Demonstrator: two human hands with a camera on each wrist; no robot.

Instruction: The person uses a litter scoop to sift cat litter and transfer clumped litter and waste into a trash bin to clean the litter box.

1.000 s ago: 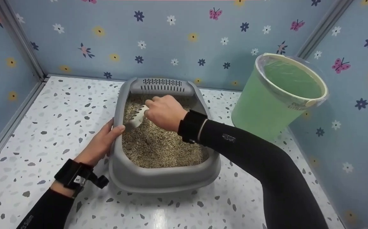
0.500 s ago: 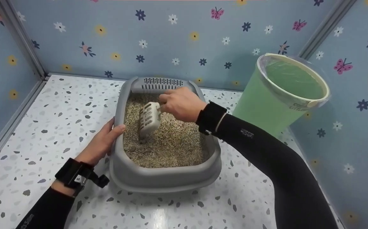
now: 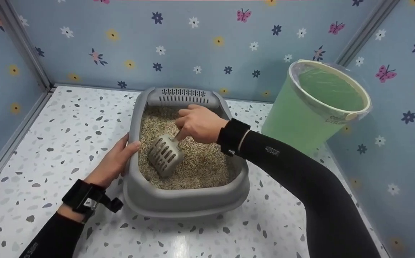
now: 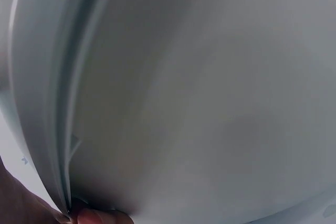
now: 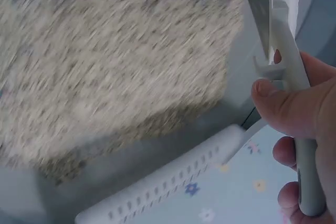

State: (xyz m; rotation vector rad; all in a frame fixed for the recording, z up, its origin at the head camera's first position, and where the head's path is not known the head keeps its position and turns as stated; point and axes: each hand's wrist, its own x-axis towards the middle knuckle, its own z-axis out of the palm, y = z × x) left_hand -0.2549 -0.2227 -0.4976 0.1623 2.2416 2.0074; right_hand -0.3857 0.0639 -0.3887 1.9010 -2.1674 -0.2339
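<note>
A grey litter box (image 3: 186,204) with sandy, pellet-like litter (image 3: 200,165) stands on the speckled surface. My left hand (image 3: 116,159) grips its left rim, thumb on top; in the left wrist view fingertips (image 4: 102,217) show below the rim, by the outer wall. My right hand (image 3: 202,125) holds a beige slotted litter scoop (image 3: 165,154) by its handle, fingers curled round it in the right wrist view. The scoop's head is tilted at the front-left part of the litter, its slotted side facing up. How deep its edge sits in the litter, I cannot tell.
A pale green bin (image 3: 297,118) with a clear liner over its rim stands at the right, behind my right forearm. Flower-patterned walls (image 3: 207,46) close in the back and both sides. The box's raised back edge (image 3: 183,96) has slots.
From the left side of the box, my right hand moved right with the scoop, then the scoop's head swung down toward the front left, its slots turning up. The left hand stayed still.
</note>
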